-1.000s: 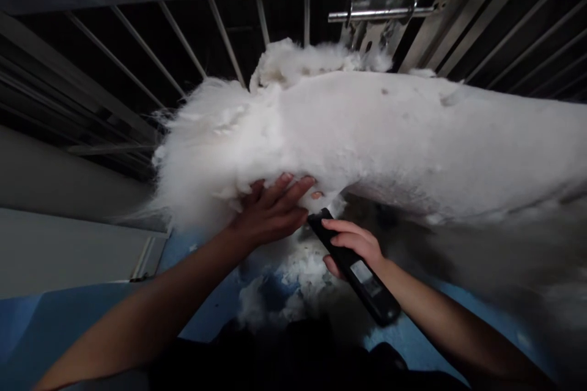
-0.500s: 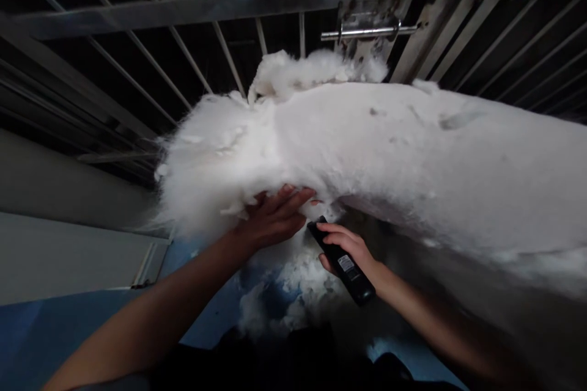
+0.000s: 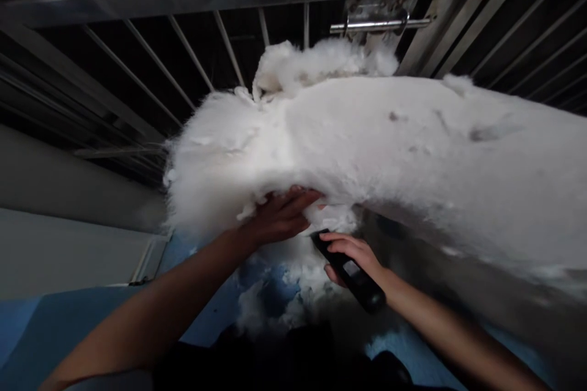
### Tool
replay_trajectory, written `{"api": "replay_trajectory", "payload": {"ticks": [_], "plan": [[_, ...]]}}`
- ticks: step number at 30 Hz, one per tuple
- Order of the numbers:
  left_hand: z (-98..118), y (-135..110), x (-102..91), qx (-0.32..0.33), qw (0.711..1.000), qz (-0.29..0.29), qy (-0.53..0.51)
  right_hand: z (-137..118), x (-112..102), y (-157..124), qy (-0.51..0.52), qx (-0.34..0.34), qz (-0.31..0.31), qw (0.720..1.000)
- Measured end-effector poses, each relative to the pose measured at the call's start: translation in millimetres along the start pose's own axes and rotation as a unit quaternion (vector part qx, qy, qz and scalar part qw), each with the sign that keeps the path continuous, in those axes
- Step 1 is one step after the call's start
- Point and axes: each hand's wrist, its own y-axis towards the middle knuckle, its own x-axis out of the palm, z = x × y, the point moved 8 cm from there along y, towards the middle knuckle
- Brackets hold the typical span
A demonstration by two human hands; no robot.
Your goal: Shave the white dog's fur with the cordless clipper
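A white furry animal stands across the view, its right part shorn short and its left part still long and fluffy. My left hand lies with fingers stretched out against the fur at its underside. Just below, my right hand is closed round a black hair clipper, whose head points up at the fur beside my left fingers.
Metal cage bars with a sliding latch run behind the animal. Loose clumps of cut white fur lie on the blue table surface beneath. A pale wall stands at the left.
The view shifted slightly. My right hand with the clipper dropped a little lower and away from the fur. My left hand stayed pressed on the underside.
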Motion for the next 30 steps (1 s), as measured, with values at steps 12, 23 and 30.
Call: {"api": "replay_trajectory", "payload": {"ticks": [12, 23, 30], "plan": [[18, 15, -32.6, 0.018, 0.990, 0.074, 0.120, -11, -48, 1, 0.291, 0.284, 0.099, 0.908], [-24, 29, 39.4, -0.261, 0.941, -0.199, -0.076, -70, -109, 90, -0.062, 0.146, 0.195, 0.968], [5, 64, 83.8, -0.267, 0.915, -0.268, -0.137, -18, -141, 76, -0.100, 0.192, 0.240, 0.946]]}}
